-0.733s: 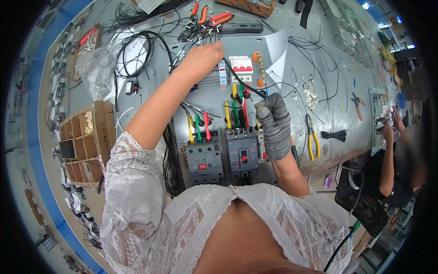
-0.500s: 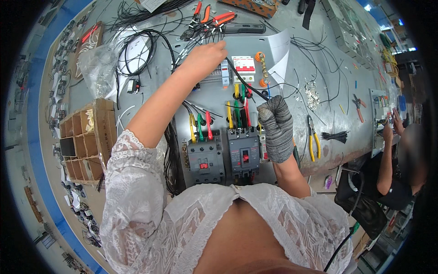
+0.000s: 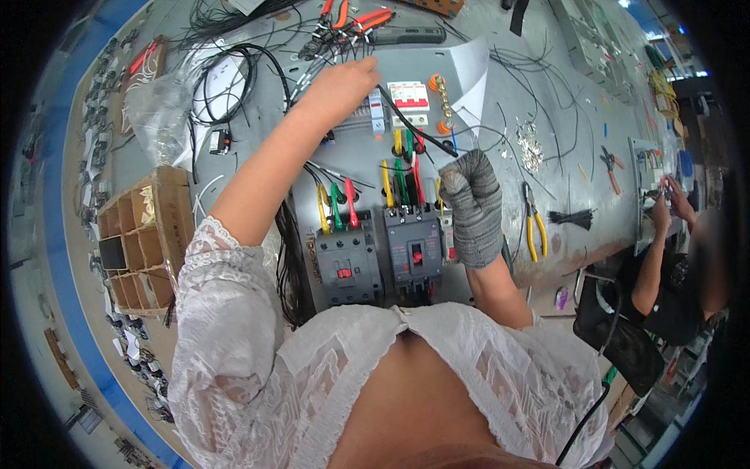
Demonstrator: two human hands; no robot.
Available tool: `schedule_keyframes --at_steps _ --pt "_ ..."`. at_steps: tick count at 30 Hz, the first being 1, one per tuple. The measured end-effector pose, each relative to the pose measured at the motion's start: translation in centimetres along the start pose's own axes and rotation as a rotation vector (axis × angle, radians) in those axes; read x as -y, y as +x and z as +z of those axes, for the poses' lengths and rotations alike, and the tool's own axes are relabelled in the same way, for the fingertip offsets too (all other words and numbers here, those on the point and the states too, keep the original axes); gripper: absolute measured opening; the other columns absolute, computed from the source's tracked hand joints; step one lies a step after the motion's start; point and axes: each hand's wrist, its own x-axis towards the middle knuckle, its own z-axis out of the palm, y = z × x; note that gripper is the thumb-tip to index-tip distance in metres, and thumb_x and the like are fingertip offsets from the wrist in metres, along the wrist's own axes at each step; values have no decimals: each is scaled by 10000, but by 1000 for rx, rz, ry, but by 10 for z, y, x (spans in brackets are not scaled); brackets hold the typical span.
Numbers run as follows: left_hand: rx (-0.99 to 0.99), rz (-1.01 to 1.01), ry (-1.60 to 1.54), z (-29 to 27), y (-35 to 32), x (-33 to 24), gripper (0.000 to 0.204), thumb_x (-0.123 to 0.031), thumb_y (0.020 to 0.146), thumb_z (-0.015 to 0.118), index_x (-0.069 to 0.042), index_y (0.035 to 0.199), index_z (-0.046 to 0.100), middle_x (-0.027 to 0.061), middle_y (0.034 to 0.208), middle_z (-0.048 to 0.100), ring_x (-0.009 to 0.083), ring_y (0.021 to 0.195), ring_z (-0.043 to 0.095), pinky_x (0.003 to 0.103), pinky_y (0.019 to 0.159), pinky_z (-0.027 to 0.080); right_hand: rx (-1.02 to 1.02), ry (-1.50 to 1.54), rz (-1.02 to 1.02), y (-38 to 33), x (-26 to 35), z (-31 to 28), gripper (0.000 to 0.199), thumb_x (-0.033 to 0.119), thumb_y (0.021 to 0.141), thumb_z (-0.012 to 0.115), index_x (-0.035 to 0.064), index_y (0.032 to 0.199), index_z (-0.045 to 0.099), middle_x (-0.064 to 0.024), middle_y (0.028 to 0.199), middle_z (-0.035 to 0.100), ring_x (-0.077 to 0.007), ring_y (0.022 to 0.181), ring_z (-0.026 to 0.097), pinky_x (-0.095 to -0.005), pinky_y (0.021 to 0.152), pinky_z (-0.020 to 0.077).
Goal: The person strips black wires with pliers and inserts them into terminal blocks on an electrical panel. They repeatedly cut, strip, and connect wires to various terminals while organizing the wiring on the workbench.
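Note:
A bundle of black wires (image 3: 416,130) runs slantwise between my two hands, above the metal mounting plate. My right hand (image 3: 472,205), in a grey knit glove, is closed around its lower end. My bare left hand (image 3: 341,90) reaches to the upper end, fingers pinched together; the wires seem to come out from under its fingertips, though the grip is partly hidden. Below the bundle are a white breaker with red switches (image 3: 408,102) and a small grey-blue module (image 3: 376,113). Closer to me stand a dark contactor (image 3: 346,270) and a moulded-case breaker (image 3: 415,254), with yellow, green and red sleeved cables.
Red-handled pliers (image 3: 367,21) lie at the back beside a black-handled tool (image 3: 408,35). To the right are yellow-handled pliers (image 3: 534,227), loose terminals (image 3: 530,148) and cable ties (image 3: 572,219). A divided cardboard box (image 3: 148,242) stands left. Another person's hands (image 3: 676,199) work far right.
My left hand has shifted slightly up and left, and the bundle between the hands looks a little straighter. My right hand keeps its grip. The whole view has shifted slightly.

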Motion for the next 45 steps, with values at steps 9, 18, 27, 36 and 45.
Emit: schedule_keyframes --at_steps 9,18,27,36,45 --pt "-72 -125 -112 -28 -2 -15 228 -47 807 544 -65 1034 567 73 1013 539 297 856 603 390 704 499 -73 387 -12 11 0 -11 147 203 911 568 73 939 507 -46 748 555 -115 630 512 -237 583 437" --pt "-24 149 -717 -29 -6 -49 161 -120 836 586 -8 952 583 117 912 609 308 863 571 371 751 460 -68 239 -70 13 16 -19 166 126 878 603 30 998 539 -150 885 643 -186 754 637 -304 687 529" --pt "4 168 -688 -23 -11 -51 147 -126 845 576 1 917 580 115 867 587 303 869 546 368 770 441 -213 288 -130 27 11 -25 149 122 872 607 9 965 577 -182 873 651 -235 722 664 -321 630 563" --pt "-57 65 -808 -28 -17 -52 115 -78 859 557 10 933 566 103 856 603 238 771 561 335 702 460 -147 -38 -55 21 22 -60 128 132 913 543 10 948 560 -156 963 659 -153 697 649 -232 587 495" --pt "17 15 -940 -27 -13 -46 96 -49 854 553 -3 938 549 93 767 610 188 683 565 289 630 444 155 -797 -477 65 90 -36 148 103 862 597 37 990 627 -102 876 671 -153 743 627 -263 714 491"
